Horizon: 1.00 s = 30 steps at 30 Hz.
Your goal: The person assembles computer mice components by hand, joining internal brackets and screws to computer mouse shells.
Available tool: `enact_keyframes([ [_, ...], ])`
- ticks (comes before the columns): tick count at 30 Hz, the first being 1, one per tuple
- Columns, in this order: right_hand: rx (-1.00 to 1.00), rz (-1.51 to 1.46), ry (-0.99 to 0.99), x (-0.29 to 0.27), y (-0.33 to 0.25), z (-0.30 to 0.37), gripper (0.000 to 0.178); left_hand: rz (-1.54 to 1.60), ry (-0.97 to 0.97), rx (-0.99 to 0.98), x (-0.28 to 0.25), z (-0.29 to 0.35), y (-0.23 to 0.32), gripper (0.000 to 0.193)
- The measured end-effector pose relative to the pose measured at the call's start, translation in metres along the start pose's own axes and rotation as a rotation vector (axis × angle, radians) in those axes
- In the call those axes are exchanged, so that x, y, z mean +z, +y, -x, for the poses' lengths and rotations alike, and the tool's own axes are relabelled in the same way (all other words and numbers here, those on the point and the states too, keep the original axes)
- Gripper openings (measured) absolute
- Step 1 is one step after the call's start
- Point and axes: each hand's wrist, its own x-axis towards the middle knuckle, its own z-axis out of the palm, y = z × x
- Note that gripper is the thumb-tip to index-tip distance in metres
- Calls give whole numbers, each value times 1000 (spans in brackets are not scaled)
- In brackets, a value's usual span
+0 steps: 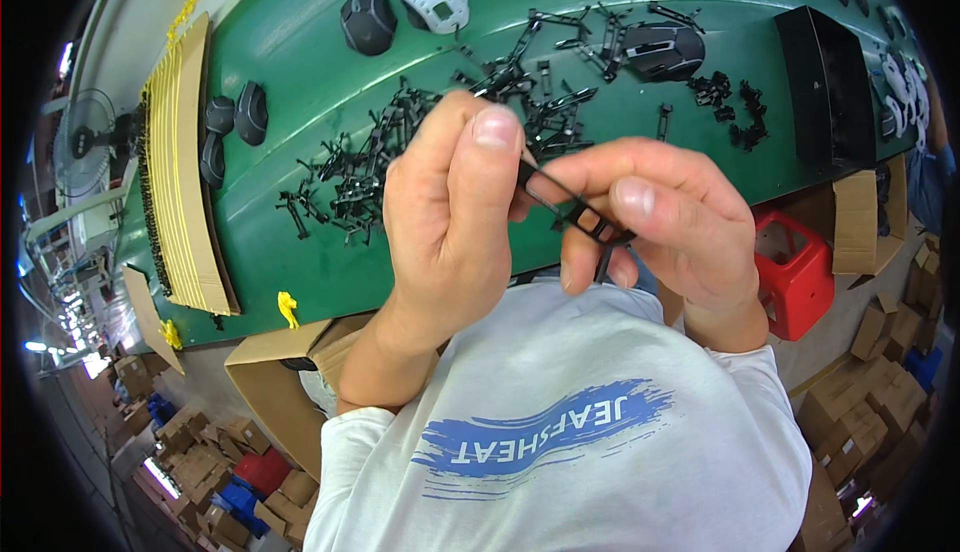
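Observation:
Up close in front of my chest, both hands hold a slim black plastic bracket (571, 210) with openings along it. My left hand (445, 207) is closed, thumb pressed against the curled forefinger, at the bracket's upper left end. The other end lies between the thumb and fingers of my right hand (680, 217). Part of the bracket is hidden by the fingers. Behind my hands, a loose pile of similar black plastic parts (365, 177) spreads over the green table (300, 82).
Black mouse shells (368, 22) and a white-grey one (434, 2) lie on the table's far side. At left stands a cardboard strip with yellow lines (185, 182). A black box (825, 82) is at right, above a red stool (795, 277). An open carton (270, 377) sits below the near edge.

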Motion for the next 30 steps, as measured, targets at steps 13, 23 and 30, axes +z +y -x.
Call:
enact_keyframes([
  [13,65,-33,-85,-78,-4,20,53,6,56,-113,71,-7,-21,38],
  [23,-274,522,8,-86,27,-11,29,-522,8,164,29,10,-47,22],
  [30,-63,589,6,-135,21,-7,23,-712,644,-188,-205,-34,-106,28],
])
